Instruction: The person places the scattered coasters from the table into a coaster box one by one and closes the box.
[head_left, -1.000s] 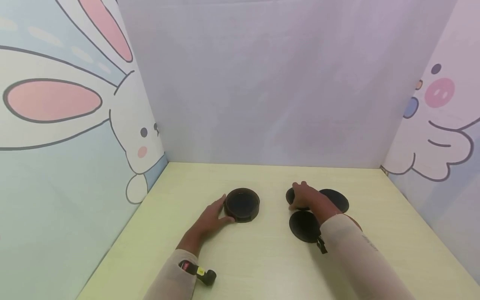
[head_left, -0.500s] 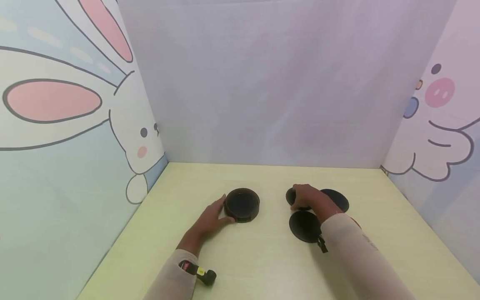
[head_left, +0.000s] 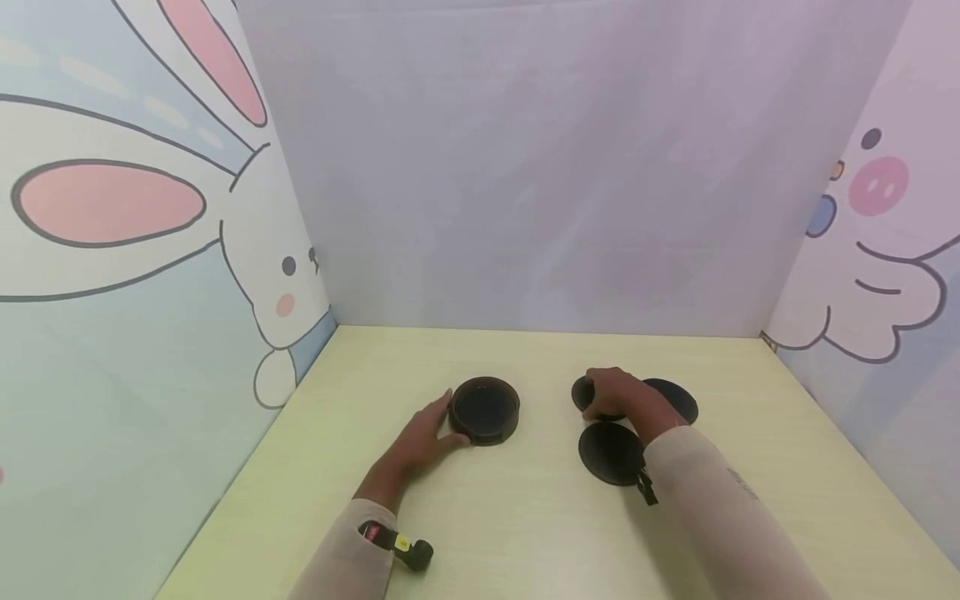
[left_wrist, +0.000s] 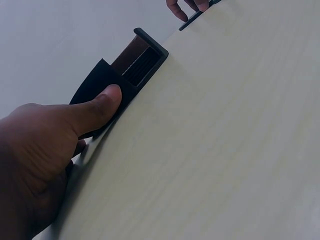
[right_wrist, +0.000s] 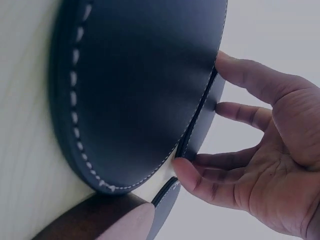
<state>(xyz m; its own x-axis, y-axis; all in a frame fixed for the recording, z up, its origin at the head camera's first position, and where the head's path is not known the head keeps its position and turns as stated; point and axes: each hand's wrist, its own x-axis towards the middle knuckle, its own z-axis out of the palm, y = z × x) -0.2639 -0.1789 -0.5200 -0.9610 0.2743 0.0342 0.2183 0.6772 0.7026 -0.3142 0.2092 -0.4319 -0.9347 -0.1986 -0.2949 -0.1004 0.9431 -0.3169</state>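
In the head view my left hand (head_left: pixel 416 442) holds the left side of a round black coaster holder (head_left: pixel 486 408). The left wrist view shows its thumb pressed against the holder (left_wrist: pixel 112 75), beside a side opening. Over to the right, my right hand (head_left: pixel 618 396) grips a round black coaster (head_left: pixel 581 393), partly covered by the fingers. In the right wrist view, thumb and fingertips meet the edges of this coaster (right_wrist: pixel 202 122). A nearer black coaster (right_wrist: pixel 140 90) with white stitching fills much of that view.
Another black coaster (head_left: pixel 672 396) lies behind the right forearm. A brown piece (right_wrist: pixel 120 220) shows low in the right wrist view. The pale wooden table (head_left: pixel 517 517) meets a grey back wall (head_left: pixel 547 167) and printed side walls.
My right hand's fingers, raised a second ago, have come down and drawn in around the coaster. The left hand and the holder stay where they were.
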